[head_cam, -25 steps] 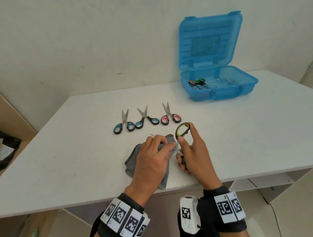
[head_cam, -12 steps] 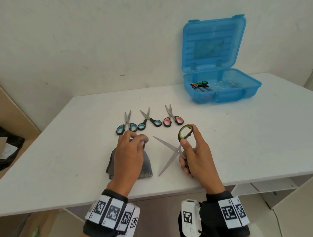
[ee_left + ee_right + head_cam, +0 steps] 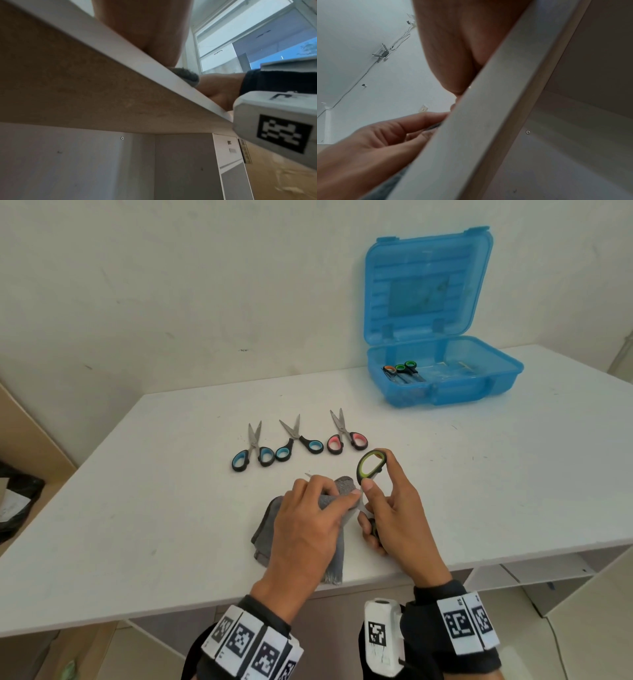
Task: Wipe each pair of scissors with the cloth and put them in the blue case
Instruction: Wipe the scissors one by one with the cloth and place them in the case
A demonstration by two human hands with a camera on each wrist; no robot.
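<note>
Mid-task: left hand (image 3: 305,529) pinches cloth (image 3: 330,566) round a blade; right hand (image 3: 394,508) grips green-handled scissors (image 3: 370,465). Some pairs in blue case (image 3: 479,392); 3 pairs on table (image 3: 171,508) w/ wiping left.

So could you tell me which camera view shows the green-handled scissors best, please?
The head view: the green-handled scissors show their upper loop, gripped by the right hand, while the left hand holds the grey cloth over the blades. Both wrist views look up from below the table edge and show no scissors.
</note>
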